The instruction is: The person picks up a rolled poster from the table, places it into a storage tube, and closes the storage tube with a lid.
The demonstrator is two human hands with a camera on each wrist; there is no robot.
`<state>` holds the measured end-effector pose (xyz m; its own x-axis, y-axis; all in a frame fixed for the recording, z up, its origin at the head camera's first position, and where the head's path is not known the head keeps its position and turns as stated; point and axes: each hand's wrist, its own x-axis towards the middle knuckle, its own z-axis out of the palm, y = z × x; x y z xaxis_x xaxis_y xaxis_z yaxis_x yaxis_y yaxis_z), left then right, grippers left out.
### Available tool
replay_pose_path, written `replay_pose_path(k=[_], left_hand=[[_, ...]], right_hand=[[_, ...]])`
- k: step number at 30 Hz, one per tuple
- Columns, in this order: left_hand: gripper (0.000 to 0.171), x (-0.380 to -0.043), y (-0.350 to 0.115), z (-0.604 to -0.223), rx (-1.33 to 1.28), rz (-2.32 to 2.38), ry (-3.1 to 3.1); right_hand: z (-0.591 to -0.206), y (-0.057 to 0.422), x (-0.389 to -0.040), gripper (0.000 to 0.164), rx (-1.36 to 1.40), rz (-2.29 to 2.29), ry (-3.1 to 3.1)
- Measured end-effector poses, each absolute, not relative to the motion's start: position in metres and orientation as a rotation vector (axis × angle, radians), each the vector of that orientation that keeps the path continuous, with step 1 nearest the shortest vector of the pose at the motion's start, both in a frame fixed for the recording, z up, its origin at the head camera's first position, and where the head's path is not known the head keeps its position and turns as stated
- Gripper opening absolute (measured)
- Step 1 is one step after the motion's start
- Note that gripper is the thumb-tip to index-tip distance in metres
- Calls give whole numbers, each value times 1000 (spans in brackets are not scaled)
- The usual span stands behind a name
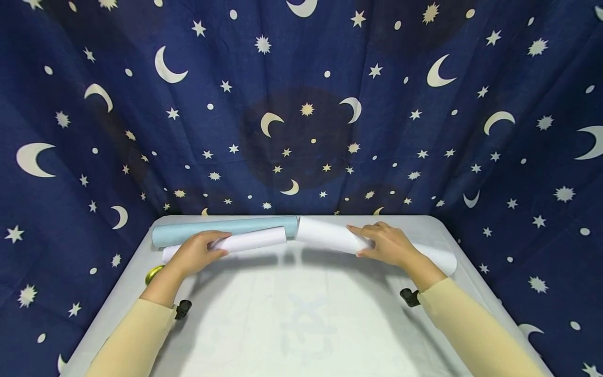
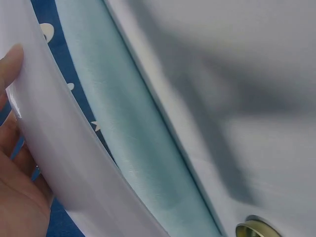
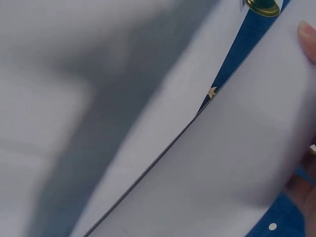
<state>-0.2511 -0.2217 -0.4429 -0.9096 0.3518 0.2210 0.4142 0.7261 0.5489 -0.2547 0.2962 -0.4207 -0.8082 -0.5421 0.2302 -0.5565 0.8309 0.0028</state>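
Note:
My left hand grips a slim pale lavender-white roll of paper, thumb on the near side and fingers over the far side. My right hand holds a thicker white roll of paper around its middle, its right end sloping toward me. Both rolls cast shadows on the table below them. Behind the slim roll lies a light blue roll along the back left edge. Its right end meets the white roll's left end in the head view. The left wrist view shows the lavender roll above the blue one.
A gold-coloured round metal piece sits by the table's left edge, beside my left forearm. The white-covered table has faint marks near its middle. A dark blue curtain with moons and stars surrounds the back and sides.

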Motion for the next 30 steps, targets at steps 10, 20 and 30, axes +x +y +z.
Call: replay_pose_path(k=[10,20,30], left_hand=[[50,-247,-216,-436,-646,-936,-2783],[48,-243,-207,-434,-710,-974,-2788],[46,-244,-200,-432,-792,-956,-2771]], right_hand=[[-417,291,-245,78,915,71,-2751],[-420,287,-240,78,938,71,-2724],[-420,284,-240,78,950,97,-2745]])
